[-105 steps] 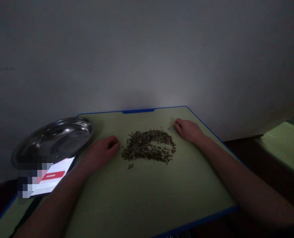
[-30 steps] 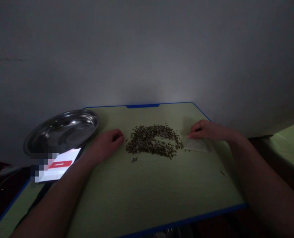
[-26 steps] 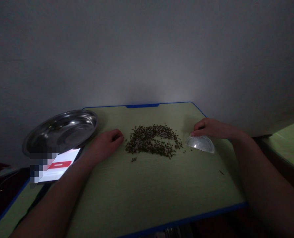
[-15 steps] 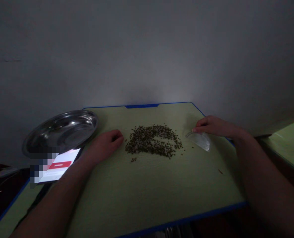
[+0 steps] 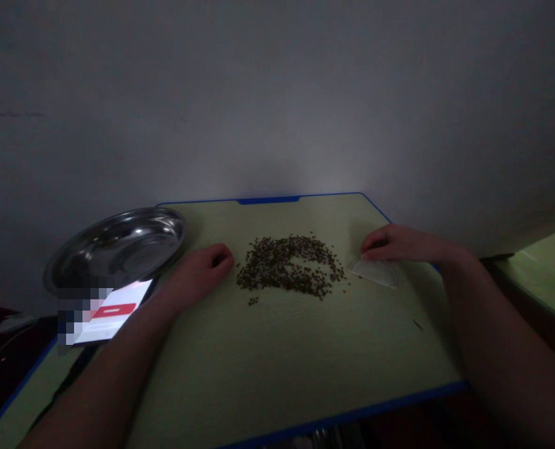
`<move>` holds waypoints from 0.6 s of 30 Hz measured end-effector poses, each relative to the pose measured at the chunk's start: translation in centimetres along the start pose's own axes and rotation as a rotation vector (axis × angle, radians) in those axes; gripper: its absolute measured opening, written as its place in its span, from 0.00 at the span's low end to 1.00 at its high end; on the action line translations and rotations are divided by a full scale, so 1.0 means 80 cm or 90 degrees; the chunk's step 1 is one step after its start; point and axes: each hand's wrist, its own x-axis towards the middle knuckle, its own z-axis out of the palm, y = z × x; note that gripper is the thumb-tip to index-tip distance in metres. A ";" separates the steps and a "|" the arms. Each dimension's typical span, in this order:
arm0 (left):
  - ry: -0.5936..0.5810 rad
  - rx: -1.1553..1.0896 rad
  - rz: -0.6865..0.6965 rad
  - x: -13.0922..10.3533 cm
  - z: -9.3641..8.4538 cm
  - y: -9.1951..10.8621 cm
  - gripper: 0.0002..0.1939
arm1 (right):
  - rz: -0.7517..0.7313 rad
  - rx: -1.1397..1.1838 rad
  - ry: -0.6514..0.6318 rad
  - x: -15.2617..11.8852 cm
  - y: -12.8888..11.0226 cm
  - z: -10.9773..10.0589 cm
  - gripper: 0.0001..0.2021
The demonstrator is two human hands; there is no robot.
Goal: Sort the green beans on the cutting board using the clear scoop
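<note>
Small brown and green grains lie in a loose pile [image 5: 277, 277] on the pale green table, with a thin patch near its middle. Just right of the pile, my right hand [image 5: 385, 243] pinches the upper edge of a clear, half-round plastic piece [image 5: 375, 273], which is low at the table surface. On the left side of the pile rests my left hand [image 5: 207, 268], its fingers curled in a loose fist with nothing visible in them.
A shiny metal basin [image 5: 132, 246] stands at the back left. In front of it a phone [image 5: 118, 312] with a lit screen lies partly behind my left forearm. A grey wall rises behind the table's blue edge [image 5: 268, 200]. A thin dark sliver [image 5: 418, 325] lies at the right.
My right hand has moved slightly left and down, and the clear piece has tilted flatter with it. My left hand and the main pile look unchanged.
</note>
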 end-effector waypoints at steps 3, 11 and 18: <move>-0.002 0.003 -0.001 0.001 0.001 -0.002 0.16 | 0.022 0.037 -0.033 -0.002 0.001 0.002 0.19; 0.004 -0.006 0.007 -0.001 -0.001 0.000 0.17 | -0.005 0.063 -0.065 0.002 -0.002 0.010 0.16; 0.004 -0.003 -0.002 -0.001 -0.001 0.001 0.17 | -0.092 0.050 -0.131 0.005 -0.022 0.024 0.15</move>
